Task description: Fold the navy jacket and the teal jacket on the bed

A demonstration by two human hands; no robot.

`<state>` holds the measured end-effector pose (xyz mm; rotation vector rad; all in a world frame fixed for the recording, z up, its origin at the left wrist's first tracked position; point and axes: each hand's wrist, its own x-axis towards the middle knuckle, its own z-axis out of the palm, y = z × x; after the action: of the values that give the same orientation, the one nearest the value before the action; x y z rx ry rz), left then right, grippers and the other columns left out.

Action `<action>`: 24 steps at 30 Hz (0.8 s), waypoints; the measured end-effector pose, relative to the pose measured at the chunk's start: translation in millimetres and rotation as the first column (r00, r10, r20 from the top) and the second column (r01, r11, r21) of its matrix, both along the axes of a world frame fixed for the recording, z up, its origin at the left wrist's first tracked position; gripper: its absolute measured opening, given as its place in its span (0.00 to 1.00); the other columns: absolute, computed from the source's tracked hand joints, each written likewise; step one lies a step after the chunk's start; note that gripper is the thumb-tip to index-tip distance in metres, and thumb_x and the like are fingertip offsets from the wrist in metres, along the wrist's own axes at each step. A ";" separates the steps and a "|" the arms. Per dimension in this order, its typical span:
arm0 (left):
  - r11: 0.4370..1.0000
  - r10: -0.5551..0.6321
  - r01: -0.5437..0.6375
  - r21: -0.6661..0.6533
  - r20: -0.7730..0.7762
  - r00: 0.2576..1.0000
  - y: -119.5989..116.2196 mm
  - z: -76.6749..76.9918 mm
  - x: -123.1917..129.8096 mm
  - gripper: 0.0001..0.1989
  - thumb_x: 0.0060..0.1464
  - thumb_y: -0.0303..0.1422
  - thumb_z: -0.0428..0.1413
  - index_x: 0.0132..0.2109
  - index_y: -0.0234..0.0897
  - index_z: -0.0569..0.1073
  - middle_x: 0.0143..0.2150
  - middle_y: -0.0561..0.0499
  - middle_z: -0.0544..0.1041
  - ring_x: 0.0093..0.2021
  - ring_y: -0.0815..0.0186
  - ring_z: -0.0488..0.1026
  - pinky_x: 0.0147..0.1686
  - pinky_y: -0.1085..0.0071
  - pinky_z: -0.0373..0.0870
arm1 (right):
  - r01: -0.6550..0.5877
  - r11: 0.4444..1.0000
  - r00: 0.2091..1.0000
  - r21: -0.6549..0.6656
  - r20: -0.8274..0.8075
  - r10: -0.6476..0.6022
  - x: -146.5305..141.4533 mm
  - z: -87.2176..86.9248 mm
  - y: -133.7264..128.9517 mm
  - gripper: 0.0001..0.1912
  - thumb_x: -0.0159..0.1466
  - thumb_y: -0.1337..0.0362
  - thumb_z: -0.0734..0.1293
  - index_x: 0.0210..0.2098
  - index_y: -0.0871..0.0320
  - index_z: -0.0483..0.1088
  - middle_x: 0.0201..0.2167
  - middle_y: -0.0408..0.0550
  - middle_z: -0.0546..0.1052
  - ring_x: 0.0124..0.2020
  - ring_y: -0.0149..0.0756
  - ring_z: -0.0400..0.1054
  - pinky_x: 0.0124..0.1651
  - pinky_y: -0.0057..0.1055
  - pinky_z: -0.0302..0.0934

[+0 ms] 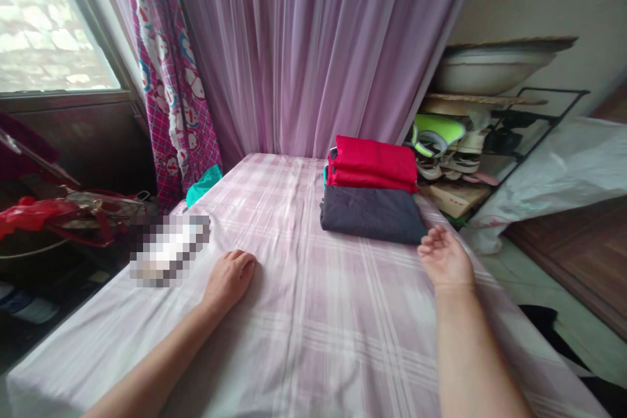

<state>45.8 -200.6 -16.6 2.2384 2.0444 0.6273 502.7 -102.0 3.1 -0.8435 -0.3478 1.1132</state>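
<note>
Folded dark garment [372, 212] lies on the right-hand part of the tabletop [318, 287], toward the far edge and near the right edge. It is positioned directly in front of the folded red garment [375, 163], which forms the upper part of a stack; teal and dark fabric edges show at the left side of that stack. The right hand [447, 258] is located at the near right corner of the dark garment, with the palm exposed and the fingers loosely curled toward that corner. Its grip is released: the palm contains nothing. Whether the fingertips contact the fabric cannot be determined. The left hand [232, 274] rests palm down on the left-hand part of the tabletop, well apart from both garments, fingers bent. Its underside is hidden, so the state of its grip cannot be determined. A pixelated item [171, 251] lies to the left of this hand, near the left edge of the tabletop. Teal fabric [204, 186] is situated at the left edge, farther back. A purple curtain [313, 52] hangs behind the far edge.
</note>
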 end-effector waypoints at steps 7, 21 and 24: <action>0.981 0.029 0.009 -0.193 0.194 0.981 97.4 29.1 50.0 0.11 0.56 0.34 0.52 0.36 0.40 0.80 0.39 0.47 0.83 0.41 0.58 0.78 0.46 0.64 0.69 | 0.088 0.986 0.932 0.144 -0.361 -0.030 28.3 -26.9 -2.9 0.03 0.58 0.65 0.67 0.30 0.56 0.67 0.22 0.34 0.70 0.18 0.22 0.63 0.20 0.20 0.59; 0.981 -0.021 0.114 -0.160 0.490 0.871 198.3 41.6 147.5 0.14 0.52 0.45 0.56 0.34 0.38 0.74 0.27 0.53 0.76 0.29 0.66 0.73 0.28 0.72 0.65 | 0.118 0.990 0.895 0.072 -0.439 -0.074 26.0 -22.7 7.1 0.06 0.57 0.65 0.69 0.33 0.58 0.69 0.23 0.36 0.73 0.21 0.23 0.66 0.21 0.20 0.60; 0.987 -0.071 0.134 -0.089 0.506 0.860 184.7 52.7 95.3 0.17 0.50 0.48 0.56 0.34 0.38 0.73 0.27 0.53 0.75 0.30 0.65 0.73 0.29 0.71 0.66 | 0.125 0.990 0.889 0.067 -0.452 -0.081 24.9 -21.5 6.8 0.05 0.57 0.66 0.69 0.33 0.58 0.69 0.23 0.36 0.72 0.21 0.22 0.65 0.21 0.20 0.60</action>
<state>141.1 -15.9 36.1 1.8448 1.6447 0.9298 527.6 -95.3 -18.4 -0.4928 0.0318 1.1455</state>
